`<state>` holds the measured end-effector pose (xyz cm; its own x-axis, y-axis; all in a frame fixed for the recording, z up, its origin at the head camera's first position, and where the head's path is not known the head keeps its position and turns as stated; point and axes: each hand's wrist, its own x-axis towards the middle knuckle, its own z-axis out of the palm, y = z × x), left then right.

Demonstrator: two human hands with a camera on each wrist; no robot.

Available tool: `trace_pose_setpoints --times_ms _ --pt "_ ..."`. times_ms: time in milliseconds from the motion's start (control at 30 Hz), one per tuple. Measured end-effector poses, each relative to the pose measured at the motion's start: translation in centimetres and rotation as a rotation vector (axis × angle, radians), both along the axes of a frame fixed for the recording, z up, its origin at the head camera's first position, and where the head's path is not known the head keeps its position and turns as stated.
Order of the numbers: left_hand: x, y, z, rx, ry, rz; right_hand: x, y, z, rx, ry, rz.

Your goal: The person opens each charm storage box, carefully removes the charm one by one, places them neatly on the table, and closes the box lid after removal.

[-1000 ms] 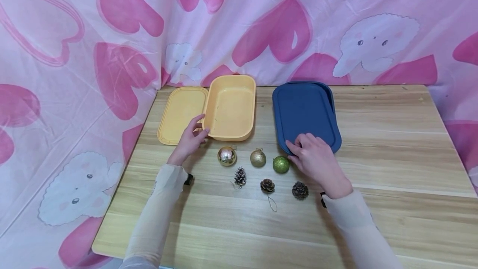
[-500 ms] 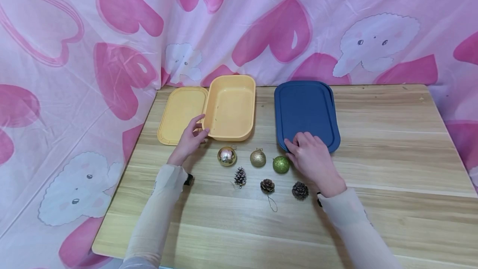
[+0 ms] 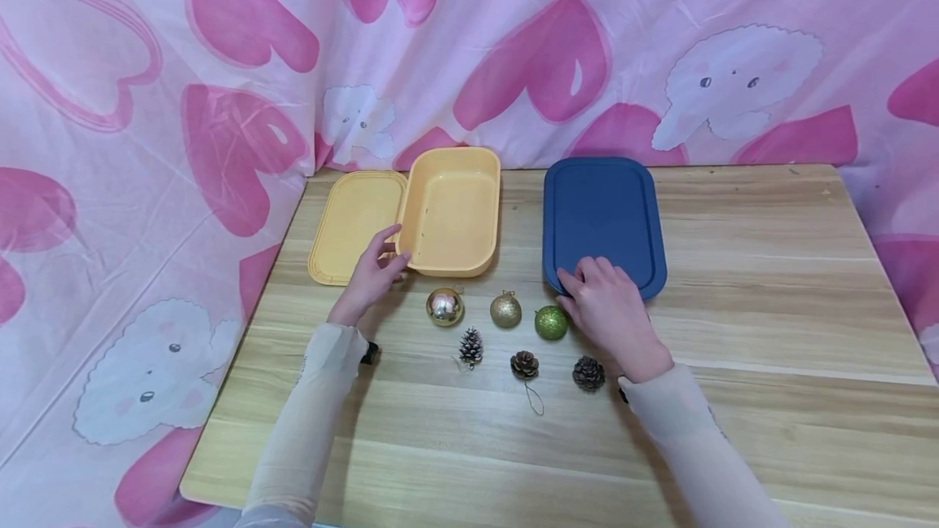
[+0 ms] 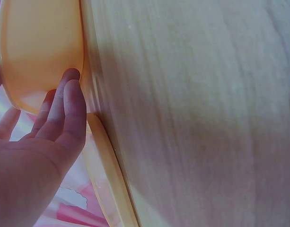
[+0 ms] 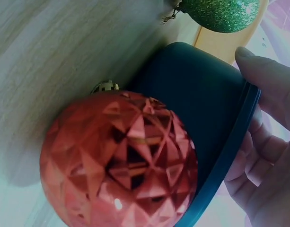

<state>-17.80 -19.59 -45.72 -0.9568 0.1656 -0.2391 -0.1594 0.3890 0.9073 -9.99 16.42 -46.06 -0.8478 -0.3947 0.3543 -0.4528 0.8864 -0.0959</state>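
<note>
My left hand (image 3: 372, 274) touches the front left corner of a yellow plastic box (image 3: 458, 214), its fingers fairly straight along the outer wall. The matching yellow lid (image 3: 358, 226) lies at the box's left. On the right, a blue lid (image 3: 603, 210) sits squarely over a blue box (image 5: 192, 90). My right hand (image 3: 612, 312) pinches the lid's front edge, thumb at the rim and fingers curled over the top. A red faceted ball ornament (image 5: 118, 165) stands close to the blue box in the right wrist view; in the head view it is hidden beneath my right hand.
In front of the boxes lie a shiny gold ball (image 3: 444, 306), a glittery gold ball (image 3: 505, 310) and a green glitter ball (image 3: 551, 323). Nearer are three pine cones (image 3: 471, 347), one trailing a string loop. A pink curtain (image 3: 528, 63) hangs behind the wooden table (image 3: 770, 283).
The blue lid has turned and slid from a skewed position into line with its box. My right hand has shifted slightly left with it; my left hand has stayed put.
</note>
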Motion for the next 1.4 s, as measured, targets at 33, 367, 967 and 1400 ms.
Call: trace_pose_setpoints --times_ms 33,367,967,1400 --pt "0.0 0.0 0.0 -0.001 0.001 0.002 0.0 0.0 0.0 -0.002 0.002 -0.003" --pt "-0.1 0.0 -0.1 -0.001 -0.001 0.004 -0.3 -0.3 -0.4 -0.025 -0.031 -0.058" --pt "-1.0 -0.9 -2.9 -0.018 0.047 0.016 -0.5 -0.7 -0.2 -0.048 -0.139 -0.110" --pt "-1.0 -0.9 -3.0 -0.009 0.048 0.016 -0.8 -0.4 0.1 -0.024 -0.206 -0.077"
